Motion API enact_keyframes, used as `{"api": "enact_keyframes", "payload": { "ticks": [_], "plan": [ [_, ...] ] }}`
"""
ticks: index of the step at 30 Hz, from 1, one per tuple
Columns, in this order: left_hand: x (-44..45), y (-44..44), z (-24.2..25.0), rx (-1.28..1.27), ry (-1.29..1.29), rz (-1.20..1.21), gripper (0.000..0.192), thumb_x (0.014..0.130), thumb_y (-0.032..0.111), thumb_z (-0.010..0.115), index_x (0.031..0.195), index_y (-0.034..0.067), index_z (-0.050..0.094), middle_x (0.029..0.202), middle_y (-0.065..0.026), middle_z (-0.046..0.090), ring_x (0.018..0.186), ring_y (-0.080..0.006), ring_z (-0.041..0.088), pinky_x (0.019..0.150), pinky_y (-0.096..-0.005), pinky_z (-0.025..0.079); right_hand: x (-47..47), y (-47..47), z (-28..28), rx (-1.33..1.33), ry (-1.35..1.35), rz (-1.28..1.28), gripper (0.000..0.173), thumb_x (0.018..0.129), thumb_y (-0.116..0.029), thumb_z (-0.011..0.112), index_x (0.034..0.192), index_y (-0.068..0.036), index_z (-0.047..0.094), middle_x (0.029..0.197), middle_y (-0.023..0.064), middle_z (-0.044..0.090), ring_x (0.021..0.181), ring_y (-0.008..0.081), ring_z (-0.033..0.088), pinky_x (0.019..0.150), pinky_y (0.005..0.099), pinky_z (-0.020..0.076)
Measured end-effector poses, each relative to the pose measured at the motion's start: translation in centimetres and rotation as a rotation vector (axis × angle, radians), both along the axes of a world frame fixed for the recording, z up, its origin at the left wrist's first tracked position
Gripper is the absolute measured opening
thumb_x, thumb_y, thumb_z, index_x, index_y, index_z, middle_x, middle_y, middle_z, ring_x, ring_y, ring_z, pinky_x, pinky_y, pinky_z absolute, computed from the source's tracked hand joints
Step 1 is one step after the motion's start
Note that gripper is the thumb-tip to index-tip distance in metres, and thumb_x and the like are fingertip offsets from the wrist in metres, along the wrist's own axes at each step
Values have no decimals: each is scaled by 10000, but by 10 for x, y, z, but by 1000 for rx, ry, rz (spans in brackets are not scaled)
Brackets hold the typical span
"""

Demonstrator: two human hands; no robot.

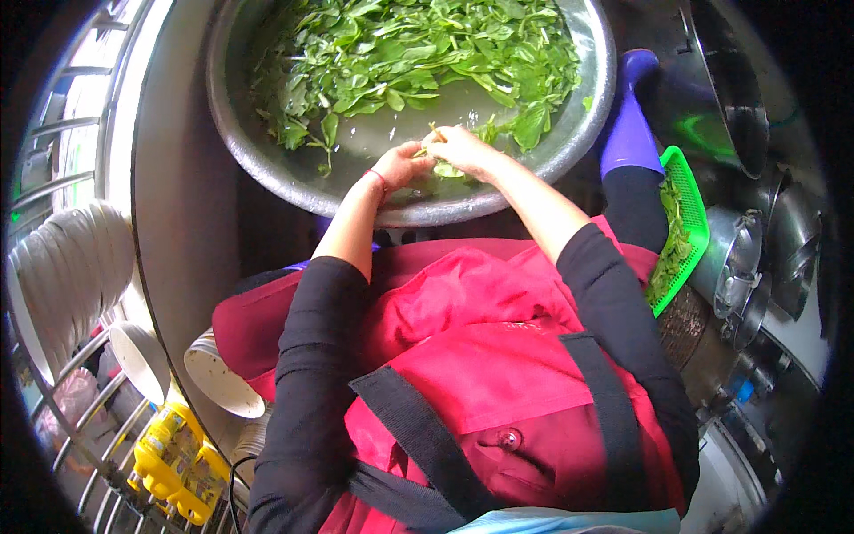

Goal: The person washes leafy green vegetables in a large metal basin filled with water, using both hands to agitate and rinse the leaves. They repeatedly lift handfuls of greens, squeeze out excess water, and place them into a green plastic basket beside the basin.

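A large round metal basin holds water and many leafy greens, massed along its far side. Over the basin's near part my left hand, with a red string at the wrist, meets my right hand. Between them the fingers of both hands pinch a thin plant stem. Pale green leaves show just under the right hand. Loose sprigs float at the left and right of the hands. The fingertips partly hide what they hold.
Right of my leg, in a purple rubber boot, stands a green plastic basket with greens. Metal pots lie beyond it. At left are a metal rack, stacked white bowls and a yellow plastic object.
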State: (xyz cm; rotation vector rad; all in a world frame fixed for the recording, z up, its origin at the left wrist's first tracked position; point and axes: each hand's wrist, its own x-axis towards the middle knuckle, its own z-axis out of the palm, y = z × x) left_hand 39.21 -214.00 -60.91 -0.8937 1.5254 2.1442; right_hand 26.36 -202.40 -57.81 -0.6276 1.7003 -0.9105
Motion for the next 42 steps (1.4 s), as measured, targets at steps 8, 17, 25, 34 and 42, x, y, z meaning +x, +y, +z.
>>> {"api": "enact_keyframes", "payload": {
  "ticks": [8, 17, 25, 34, 42],
  "plan": [
    [-1, -5, -10, -151, -136, 105, 228, 854, 256, 554, 923, 50, 625, 734, -53, 617, 597, -137, 561, 562, -284, 463, -57, 26, 15, 64, 44, -324, 463, 817, -241, 618, 1227, -104, 451, 1031, 48, 535, 863, 120, 535, 608, 281, 476],
    [-9, -2, -45, -640, 26, -5, 336, 804, 278, 558, 1005, 15, 620, 899, -140, 657, 841, -250, 625, 790, -334, 468, -23, 28, 1, 136, -188, -129, 588, 818, -319, 612, 1289, -53, 381, 1246, 86, 464, 1100, 191, 466, 841, 366, 448],
    [-16, 2, 0, 247, -134, 255, 474, 838, 205, 583, 1260, 161, 373, 1105, -54, 532, 964, -241, 552, 731, -430, 447, -21, 25, 4, 133, -356, -141, 344, 837, -281, 602, 1115, -84, 552, 925, -5, 602, 781, 78, 577, 627, 222, 469],
    [-31, 13, -13, 185, -106, 375, 156, 870, 128, 525, 1023, 104, 544, 831, -7, 577, 682, -147, 546, 587, -317, 465, -37, 38, 4, 271, -110, -235, 304, 816, -225, 619, 1042, -29, 563, 925, 32, 607, 891, 124, 556, 729, 295, 480],
    [-24, 20, -15, 142, 48, 94, 284, 840, 264, 618, 1061, 87, 595, 910, 0, 621, 739, -110, 566, 631, -285, 459, -6, 26, -19, 5, -308, -357, 244, 840, -167, 565, 1024, -10, 598, 918, 42, 613, 831, 121, 542, 721, 272, 431]
  ]
}}
